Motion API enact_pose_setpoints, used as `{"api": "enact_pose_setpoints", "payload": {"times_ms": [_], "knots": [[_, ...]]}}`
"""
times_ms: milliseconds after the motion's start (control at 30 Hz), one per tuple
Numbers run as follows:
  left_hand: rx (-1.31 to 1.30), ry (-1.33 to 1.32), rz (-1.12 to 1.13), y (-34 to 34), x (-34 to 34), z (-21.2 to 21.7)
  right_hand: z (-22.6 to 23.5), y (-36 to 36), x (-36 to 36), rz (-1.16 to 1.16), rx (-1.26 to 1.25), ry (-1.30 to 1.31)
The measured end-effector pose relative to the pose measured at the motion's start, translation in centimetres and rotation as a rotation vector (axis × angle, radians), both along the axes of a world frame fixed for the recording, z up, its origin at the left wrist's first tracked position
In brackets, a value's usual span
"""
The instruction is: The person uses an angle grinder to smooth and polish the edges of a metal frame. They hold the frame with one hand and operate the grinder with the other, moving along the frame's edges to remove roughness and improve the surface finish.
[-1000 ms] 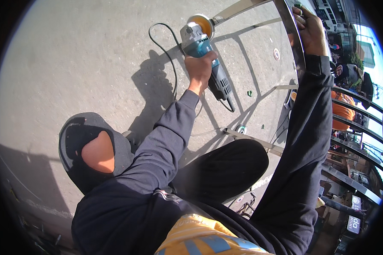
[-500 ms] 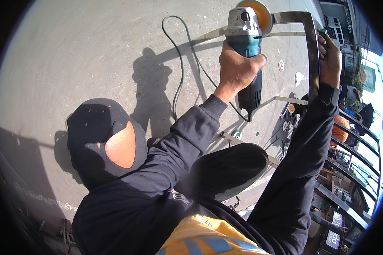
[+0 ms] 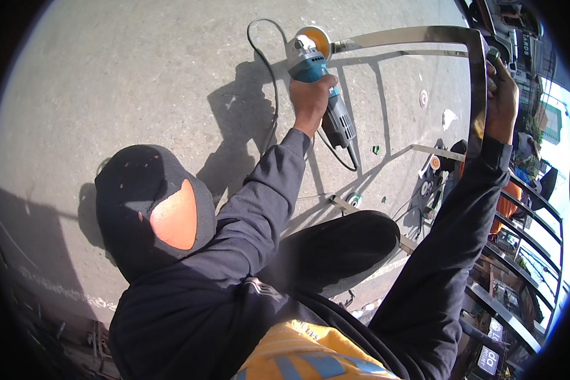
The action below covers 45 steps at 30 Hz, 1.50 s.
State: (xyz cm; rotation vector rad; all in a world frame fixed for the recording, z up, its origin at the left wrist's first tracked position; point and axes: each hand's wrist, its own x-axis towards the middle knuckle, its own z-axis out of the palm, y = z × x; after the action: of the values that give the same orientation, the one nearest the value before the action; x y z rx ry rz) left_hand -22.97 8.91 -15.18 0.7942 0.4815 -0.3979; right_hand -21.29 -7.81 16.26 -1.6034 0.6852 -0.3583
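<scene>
My left hand (image 3: 310, 104) is wrapped round the body of a teal and grey angle grinder (image 3: 337, 117), its disc end pointing away from me. The grinder's yellow-orange disc (image 3: 315, 39) is at the upper bar of a shiny square-tube metal frame (image 3: 411, 37); whether they touch I cannot tell. At the frame's corner side, my right hand (image 3: 503, 104) is closed on the upright bar, its fingers partly hidden. A small green piece (image 3: 493, 55) shows by its fingertips. The grinder's dark cord (image 3: 271, 79) loops over the concrete.
Several discs and tools (image 3: 432, 180) lie on the ground beside the frame's lower part. A round disc (image 3: 353, 200) is near my bent leg (image 3: 335, 250). Dark metal railings (image 3: 513, 320) stand at the right. A black cloth-covered rounded shape (image 3: 130, 209) fills the left.
My left hand has carried the grinder leftward along the upper bar and tilted it. The frame and my right hand have shifted slightly to the right in view.
</scene>
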Motion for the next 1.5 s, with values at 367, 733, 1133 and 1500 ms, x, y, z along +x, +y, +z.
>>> {"api": "enact_pose_setpoints", "payload": {"times_ms": [367,733,1133,1500], "knots": [[0.021,0.073,-0.032,-0.6,-2.5,-1.1,0.1,0.0,-1.0,0.139,0.136,0.005],[0.037,0.164,-0.099,1.0,-2.7,-0.8,-0.1,-0.9,-0.4,0.183,0.003,-0.052],[0.090,-0.815,-0.052,1.5,0.5,12.6,-2.0,-2.1,0.5,-0.005,0.120,-0.186],[0.119,-0.554,-0.166,2.7,-0.7,10.4,-1.3,-0.2,0.0,0.020,0.025,-0.159]]}}
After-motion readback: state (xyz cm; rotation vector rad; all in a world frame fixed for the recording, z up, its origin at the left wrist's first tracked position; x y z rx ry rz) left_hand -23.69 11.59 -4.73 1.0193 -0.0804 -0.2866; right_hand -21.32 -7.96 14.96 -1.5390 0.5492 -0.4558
